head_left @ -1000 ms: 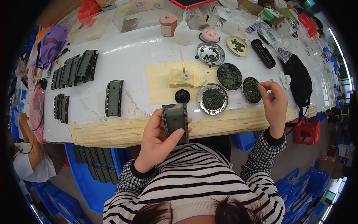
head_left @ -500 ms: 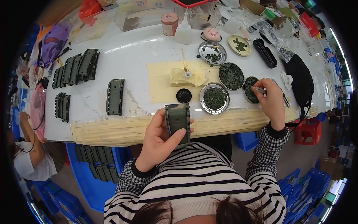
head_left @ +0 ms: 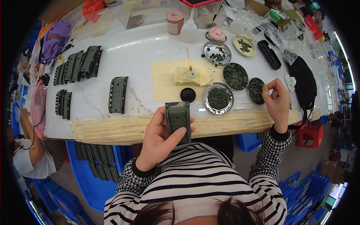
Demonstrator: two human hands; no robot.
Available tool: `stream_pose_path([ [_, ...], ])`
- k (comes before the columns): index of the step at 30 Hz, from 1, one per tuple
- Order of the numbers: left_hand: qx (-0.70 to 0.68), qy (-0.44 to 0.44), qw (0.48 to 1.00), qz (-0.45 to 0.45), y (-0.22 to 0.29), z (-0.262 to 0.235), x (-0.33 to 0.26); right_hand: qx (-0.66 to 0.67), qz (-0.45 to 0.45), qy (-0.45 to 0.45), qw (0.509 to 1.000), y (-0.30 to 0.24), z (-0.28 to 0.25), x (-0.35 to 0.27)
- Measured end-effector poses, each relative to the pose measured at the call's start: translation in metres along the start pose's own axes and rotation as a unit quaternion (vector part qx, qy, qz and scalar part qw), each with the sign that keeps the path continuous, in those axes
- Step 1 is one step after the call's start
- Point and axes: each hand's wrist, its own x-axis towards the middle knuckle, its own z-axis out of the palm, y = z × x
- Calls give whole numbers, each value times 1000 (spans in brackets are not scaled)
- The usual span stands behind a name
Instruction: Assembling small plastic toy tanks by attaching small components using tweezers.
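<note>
A long white worktable [head_left: 150, 48] with a pale wooden front edge fills the upper half of the view; everything below is placed relative to it. Its far corners bend away into the dark rim, so the clutter of clear plastic bags and coloured packets along the back right [head_left: 277, 26] is too distorted to make out. A blue plastic crate [head_left: 93, 176] sits under the table's left front, partly hidden by the tabletop, with dark strips inside. At the table's centre lies a flat cream-yellow paper sheet [head_left: 165, 80]. On the left half lie rows of dark green ridged rectangular plates [head_left: 77, 65], and one lies alone [head_left: 118, 94] nearer the middle. Right of the sheet stand round metal dishes of small dark green pieces [head_left: 218, 98]. A short pink cylindrical tub [head_left: 175, 22] stands at the back centre; its label is too small to tell.

Just over the table's front edge, the left hand [head_left: 159, 140] grips a green camouflage rectangular plate with toothed black side strips [head_left: 178, 117], thumb across its lower face; its bottom end is hidden by the fingers. Over the right front, the right hand [head_left: 277, 103] is pinched closed beside the rightmost dish [head_left: 256, 90]; what it pinches cannot be seen.
</note>
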Motion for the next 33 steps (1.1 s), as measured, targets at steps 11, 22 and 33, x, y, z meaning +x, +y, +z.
stream_pose_path([
  [11,160,1,985,69,-7,3,1,197,-69,-8,978,-78,23,-22],
  [22,370,89,891,246,-2,9,-3,286,-192,-104,933,-148,55,-25],
  [33,438,94,846,291,-2,9,-1,225,-279,-44,932,-153,67,-26],
])
